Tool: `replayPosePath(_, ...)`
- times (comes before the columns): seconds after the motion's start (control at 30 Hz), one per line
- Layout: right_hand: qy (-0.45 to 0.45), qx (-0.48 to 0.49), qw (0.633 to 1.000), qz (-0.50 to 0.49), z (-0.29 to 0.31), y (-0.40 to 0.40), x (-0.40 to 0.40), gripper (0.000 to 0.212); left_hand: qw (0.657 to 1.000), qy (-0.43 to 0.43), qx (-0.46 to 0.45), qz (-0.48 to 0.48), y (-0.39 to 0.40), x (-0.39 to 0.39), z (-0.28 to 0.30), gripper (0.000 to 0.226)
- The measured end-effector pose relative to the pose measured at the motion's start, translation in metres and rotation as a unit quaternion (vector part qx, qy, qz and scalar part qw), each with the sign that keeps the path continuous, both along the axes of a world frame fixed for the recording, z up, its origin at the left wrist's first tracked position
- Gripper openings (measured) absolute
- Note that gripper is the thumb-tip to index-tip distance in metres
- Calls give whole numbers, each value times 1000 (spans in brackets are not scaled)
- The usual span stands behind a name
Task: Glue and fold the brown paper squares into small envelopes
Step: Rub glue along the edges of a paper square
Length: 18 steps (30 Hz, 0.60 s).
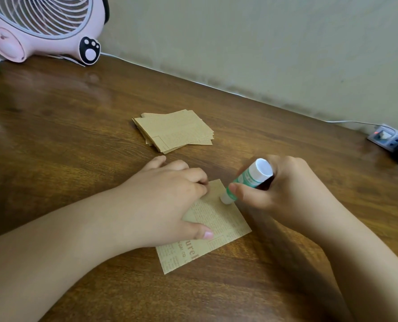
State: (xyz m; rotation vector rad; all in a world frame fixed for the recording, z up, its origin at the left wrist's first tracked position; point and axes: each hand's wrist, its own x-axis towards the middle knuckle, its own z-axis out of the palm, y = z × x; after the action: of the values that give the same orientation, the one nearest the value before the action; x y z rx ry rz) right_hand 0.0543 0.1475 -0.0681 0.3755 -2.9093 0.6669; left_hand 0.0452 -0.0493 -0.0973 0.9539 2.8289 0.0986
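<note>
A brown paper square (219, 219) lies flat on the bench (77, 135), near the middle. It is pressed down by the left hand (167, 201), fingers bent on its far left edge. A glue stick (249, 180) is gripped in the right hand (284, 189), tip touching the paper. The paper looks thin, light and easy to crease, so it is best held flat near the edges. More squares are stacked (173, 130) farther away.
</note>
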Motion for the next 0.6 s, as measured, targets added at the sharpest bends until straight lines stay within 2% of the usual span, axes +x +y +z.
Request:
replayPosePath(0.13,-13,2,1000,8,1,2,5,39,1000,-1,-7,-2,0,0,0,77)
replayPosePath(0.23,12,-7,1000,5,-3,-4,-5,32,1000,4,-14,-5,1,0,2,76)
replayPosePath(0.4,52,-7,999,-8,-8,-11,-22,32,1000,9,-25,-2,0,3,2,76)
replayPosePath(0.6,25,-32,999,-2,3,-1,-6,39,1000,4,-28,6,-1,2,3,78)
